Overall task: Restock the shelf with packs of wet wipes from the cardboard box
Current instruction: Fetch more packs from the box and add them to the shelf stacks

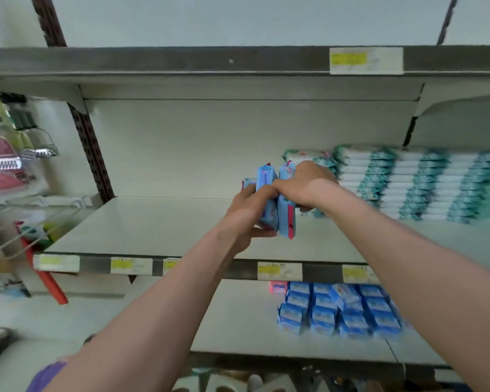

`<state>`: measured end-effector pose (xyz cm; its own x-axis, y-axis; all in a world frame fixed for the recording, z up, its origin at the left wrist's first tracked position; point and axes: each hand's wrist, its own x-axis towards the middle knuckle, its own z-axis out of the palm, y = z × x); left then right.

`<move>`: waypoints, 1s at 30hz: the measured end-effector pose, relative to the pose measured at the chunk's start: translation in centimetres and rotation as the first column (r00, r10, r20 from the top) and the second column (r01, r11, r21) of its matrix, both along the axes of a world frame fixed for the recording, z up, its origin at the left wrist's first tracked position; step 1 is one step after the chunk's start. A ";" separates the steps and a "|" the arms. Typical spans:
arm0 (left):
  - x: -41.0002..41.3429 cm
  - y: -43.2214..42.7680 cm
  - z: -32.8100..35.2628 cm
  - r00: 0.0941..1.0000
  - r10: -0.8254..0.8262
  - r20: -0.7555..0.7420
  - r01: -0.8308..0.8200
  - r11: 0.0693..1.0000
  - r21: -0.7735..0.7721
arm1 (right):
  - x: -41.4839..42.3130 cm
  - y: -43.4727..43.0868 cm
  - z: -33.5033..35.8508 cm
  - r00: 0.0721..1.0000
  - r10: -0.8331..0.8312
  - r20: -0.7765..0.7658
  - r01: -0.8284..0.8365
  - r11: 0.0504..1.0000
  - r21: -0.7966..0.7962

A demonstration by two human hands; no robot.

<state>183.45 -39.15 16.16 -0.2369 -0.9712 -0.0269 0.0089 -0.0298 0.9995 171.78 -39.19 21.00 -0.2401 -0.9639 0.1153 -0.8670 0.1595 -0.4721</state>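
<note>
To my left I see a slanting red handle [50, 281], pink packets [3, 168] by wire hooks [41, 149], and a dark perforated upright [92, 157].

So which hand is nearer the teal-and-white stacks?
Right. The right hand is just left of the teal-and-white stacks; the left hand is farther left, beyond the blue packs.

Bare forearms [159, 315], purple garment [47, 374] at lower left

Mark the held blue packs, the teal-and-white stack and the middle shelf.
blue packs [284, 217], head view, lower side of one pack.
teal-and-white stack [408, 182], head view, front face.
middle shelf [153, 222], head view, bare board.
</note>
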 end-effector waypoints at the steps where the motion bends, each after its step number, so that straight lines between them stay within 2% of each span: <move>1: 0.3 -0.6 -0.3 0.997 -0.011 -0.071 0.012 1.000 0.005 | 0.1 -0.7 -0.1 0.999 0.027 0.045 -0.027 1.000 -0.004; 5: 1.3 -3.0 -2.2 0.977 -0.060 -0.205 0.060 0.998 -0.009 | 0.7 -3.6 -1.0 0.933 0.182 0.310 -0.191 0.982 -0.003; 8: 1.9 -4.9 -3.5 0.948 -0.003 -0.319 0.038 0.994 0.103 | 0.8 -5.7 -1.1 0.908 0.232 0.350 -0.262 0.964 0.040; 10: 2.5 -6.5 -3.5 0.918 0.024 -0.396 0.066 0.975 0.211 | -0.2 -7.0 -1.3 0.897 0.259 0.358 -0.275 0.961 -0.006; 12: 3.3 -8.1 -3.4 0.922 0.071 -0.379 0.044 0.958 0.285 | -1.7 -8.2 -1.9 0.891 0.295 0.345 -0.259 0.955 -0.147; 14: 4.0 -9.9 -3.5 0.933 0.093 -0.347 0.024 0.947 0.320 | -2.8 -9.4 -2.8 0.879 0.300 0.371 -0.236 0.949 -0.209; 17: 4.2 -12.0 -3.9 0.948 0.084 -0.306 0.030 0.936 0.350 | -3.3 -10.6 -4.2 0.818 0.225 0.530 -0.209 0.974 -0.091; 19: 4.0 -13.2 -4.0 0.955 0.082 -0.285 0.024 0.937 0.350 | -3.3 -11.4 -5.0 0.727 0.164 0.667 -0.183 0.982 -0.042; 21: 4.0 -14.3 -4.2 0.940 0.083 -0.330 0.030 0.946 0.322 | -3.4 -12.1 -5.6 0.613 0.117 0.782 -0.166 0.986 -0.018; 25: 4.1 -15.6 -4.8 0.884 -0.002 -0.467 0.127 0.964 0.236 | -3.5 -12.8 -6.7 0.508 0.113 0.854 -0.201 0.980 -0.010; 28: 3.7 -16.7 -5.4 0.906 0.056 -0.420 0.015 0.986 0.164 | -3.6 -13.1 -7.4 0.435 0.194 0.879 -0.299 0.952 -0.062; 30: 3.4 -17.7 -5.5 0.912 0.140 -0.386 -0.105 0.988 0.111 | -3.7 -13.6 -8.1 0.415 0.252 0.874 -0.293 0.947 -0.133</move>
